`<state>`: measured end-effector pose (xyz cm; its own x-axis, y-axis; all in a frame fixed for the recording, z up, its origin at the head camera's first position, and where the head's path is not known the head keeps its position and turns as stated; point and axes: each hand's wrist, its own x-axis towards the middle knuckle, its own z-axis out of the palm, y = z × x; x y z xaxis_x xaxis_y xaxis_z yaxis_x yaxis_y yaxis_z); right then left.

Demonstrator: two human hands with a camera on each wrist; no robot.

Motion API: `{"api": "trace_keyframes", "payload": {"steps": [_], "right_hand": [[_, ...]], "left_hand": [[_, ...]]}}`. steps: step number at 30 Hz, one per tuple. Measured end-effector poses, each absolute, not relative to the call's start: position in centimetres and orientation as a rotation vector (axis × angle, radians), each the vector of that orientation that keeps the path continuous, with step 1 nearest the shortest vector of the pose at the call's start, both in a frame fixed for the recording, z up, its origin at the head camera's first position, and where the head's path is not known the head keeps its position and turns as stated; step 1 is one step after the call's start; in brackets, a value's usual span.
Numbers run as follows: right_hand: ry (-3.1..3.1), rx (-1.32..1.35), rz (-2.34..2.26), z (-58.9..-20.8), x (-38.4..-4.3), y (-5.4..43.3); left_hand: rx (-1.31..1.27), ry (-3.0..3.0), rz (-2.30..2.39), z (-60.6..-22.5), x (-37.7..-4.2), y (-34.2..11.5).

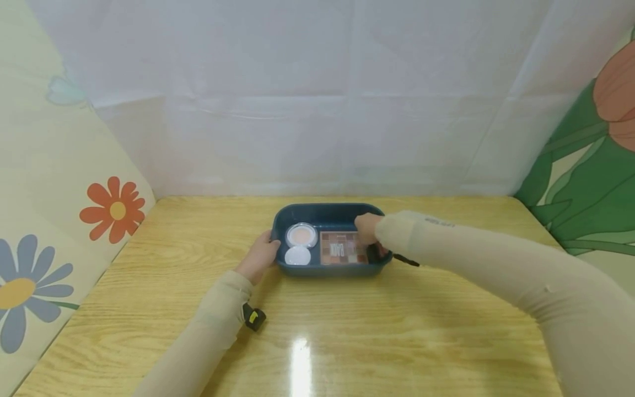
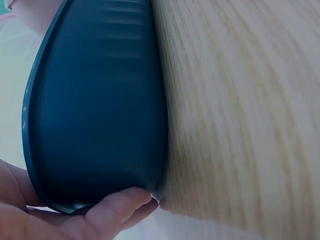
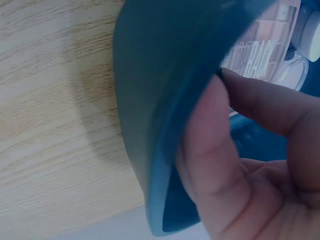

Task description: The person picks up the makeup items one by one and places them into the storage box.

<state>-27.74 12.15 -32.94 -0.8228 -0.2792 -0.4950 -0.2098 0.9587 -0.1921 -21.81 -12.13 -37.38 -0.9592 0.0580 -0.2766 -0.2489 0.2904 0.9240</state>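
A dark blue oblong plastic basin [image 1: 329, 271] stands on the wooden table. At its left end my left hand [image 1: 260, 255] grips the wall, with the fingers [image 2: 117, 207] against the outside. My right hand [image 1: 368, 227] reaches inside at the right end. Its thumb and forefinger pinch the near edge of an eyeshadow palette [image 1: 339, 248], which has a clear lid with white lettering; the fingertips partly hide that edge. Left of the palette, a round powder compact [image 1: 301, 235] lies in the basin with a white disc [image 1: 297, 256] in front of it.
The wood-grain table [image 1: 198, 231] extends around the basin. A white sheet [image 1: 322, 110] hangs behind it, and flower-printed cloths [image 1: 74, 165] flank both sides. A black wrist camera [image 1: 254, 317] sits on the left sleeve.
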Motion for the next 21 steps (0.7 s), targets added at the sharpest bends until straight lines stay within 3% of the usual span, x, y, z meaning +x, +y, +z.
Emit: {"api": "trace_keyframes", "payload": {"steps": [6,21], "right_hand": [[2.613,-0.446,-0.105,-33.4,-27.8,12.2],[2.535,-0.346,-0.256,-32.0,-27.4,13.0]], "left_hand": [[-0.175,2.298,1.722,-37.5,-21.9,-12.1],[-0.192,2.278,1.745,-37.4,-21.8,-12.1]]}}
